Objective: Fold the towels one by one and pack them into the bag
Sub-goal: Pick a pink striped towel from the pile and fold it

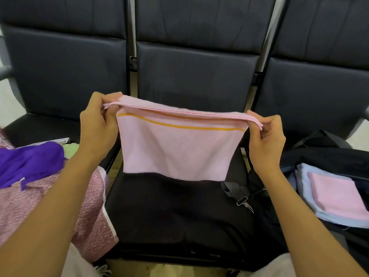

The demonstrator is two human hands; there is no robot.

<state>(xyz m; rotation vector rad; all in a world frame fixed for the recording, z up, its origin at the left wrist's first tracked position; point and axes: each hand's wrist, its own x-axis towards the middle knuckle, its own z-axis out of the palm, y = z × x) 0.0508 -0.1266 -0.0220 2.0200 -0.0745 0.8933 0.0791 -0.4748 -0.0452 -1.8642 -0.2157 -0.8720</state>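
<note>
A pink towel (177, 150) with an orange stripe hangs doubled over in the air above the middle black seat (171, 212). My left hand (98, 124) pinches its top left corner and my right hand (265, 138) pinches its top right corner, holding the top edge stretched between them. At the right, the open black bag (327, 154) holds a folded light blue towel (305, 180) with a folded pink towel (337, 194) lying on top of it.
On the left seat lies a pile of unfolded cloths: a purple one (30, 162), a pink patterned one (60, 206) and a pale green one (72, 147). A black bag strap with a metal clip (239, 194) rests on the middle seat's right side. Dark seat backs (195, 76) stand behind.
</note>
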